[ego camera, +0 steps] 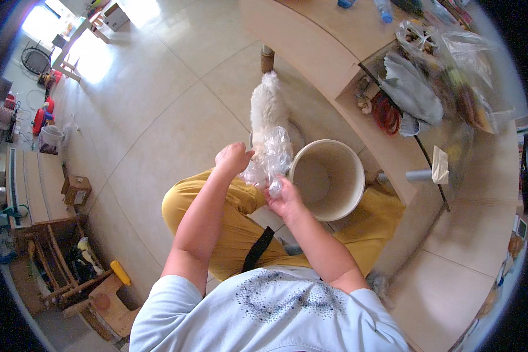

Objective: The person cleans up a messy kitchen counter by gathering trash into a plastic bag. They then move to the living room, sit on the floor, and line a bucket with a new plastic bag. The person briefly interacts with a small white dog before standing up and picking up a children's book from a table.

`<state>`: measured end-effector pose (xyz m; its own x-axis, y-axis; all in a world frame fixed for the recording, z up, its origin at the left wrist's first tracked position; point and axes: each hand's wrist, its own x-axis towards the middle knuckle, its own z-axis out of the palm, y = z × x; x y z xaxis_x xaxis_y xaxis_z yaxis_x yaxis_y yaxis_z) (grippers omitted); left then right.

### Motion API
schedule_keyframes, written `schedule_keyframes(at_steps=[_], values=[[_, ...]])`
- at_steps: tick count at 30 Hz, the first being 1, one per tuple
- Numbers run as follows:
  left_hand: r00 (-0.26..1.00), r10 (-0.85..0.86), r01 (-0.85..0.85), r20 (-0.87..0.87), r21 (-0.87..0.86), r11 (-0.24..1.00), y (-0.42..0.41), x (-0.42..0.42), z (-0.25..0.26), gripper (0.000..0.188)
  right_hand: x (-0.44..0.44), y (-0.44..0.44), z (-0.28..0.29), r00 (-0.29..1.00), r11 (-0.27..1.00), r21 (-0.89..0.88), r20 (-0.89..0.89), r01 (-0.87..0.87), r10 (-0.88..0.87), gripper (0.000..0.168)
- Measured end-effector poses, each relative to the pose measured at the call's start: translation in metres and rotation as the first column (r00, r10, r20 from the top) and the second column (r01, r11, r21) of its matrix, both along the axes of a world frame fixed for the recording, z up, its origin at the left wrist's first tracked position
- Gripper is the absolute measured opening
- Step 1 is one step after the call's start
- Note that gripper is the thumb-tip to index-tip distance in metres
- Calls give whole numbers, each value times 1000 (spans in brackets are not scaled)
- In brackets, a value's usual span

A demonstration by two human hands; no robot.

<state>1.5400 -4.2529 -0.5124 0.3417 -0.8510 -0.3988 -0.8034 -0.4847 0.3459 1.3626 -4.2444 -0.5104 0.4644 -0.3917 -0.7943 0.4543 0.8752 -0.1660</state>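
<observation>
Both my hands are on a clear plastic bag (276,147) above my lap. My left hand (235,159) grips the bag's left edge with its fingers closed. My right hand (285,197) holds a gathered, rounded bunch of the same plastic near its lower end. Just beyond the bag a fluffy white animal, seemingly a small dog (266,103), stands on the floor; the bag hides part of it. An off-white round bin (358,193) with an open top is right beside my right hand, with its inside visible.
A desk (330,66) curves along the right, bearing plastic bags, a grey cloth (409,90) and red coiled cord (386,115). A post wrapped in rope (267,60) stands ahead. At left are a small cardboard box (76,190) and a wooden stool (114,303).
</observation>
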Motion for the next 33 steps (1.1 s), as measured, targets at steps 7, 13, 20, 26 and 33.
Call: schedule_keyframes(at_steps=[7, 13, 20, 26, 33], values=[[998, -65, 69, -29, 217, 974, -8, -1, -18, 38, 12, 50, -60, 916, 888, -284, -288, -361, 280, 26], [1000, -20, 19, 13, 130, 991, -1, 1, -42, 27, 11, 62, -51, 551, 313, -466, -783, -827, 288, 30], [990, -46, 18, -134, -203, 979, -20, -16, -67, 20, -2, 65, -32, 490, 8, -506, -831, -863, 263, 28], [881, -391, 376, -267, -106, 920, -27, -51, -87, 22, -20, 62, -40, 417, -157, -490, -841, -857, 345, 30], [801, -380, 346, -462, -161, 924, -25, -15, -122, 35, -24, 68, -20, 412, -192, -514, -820, -836, 398, 30]])
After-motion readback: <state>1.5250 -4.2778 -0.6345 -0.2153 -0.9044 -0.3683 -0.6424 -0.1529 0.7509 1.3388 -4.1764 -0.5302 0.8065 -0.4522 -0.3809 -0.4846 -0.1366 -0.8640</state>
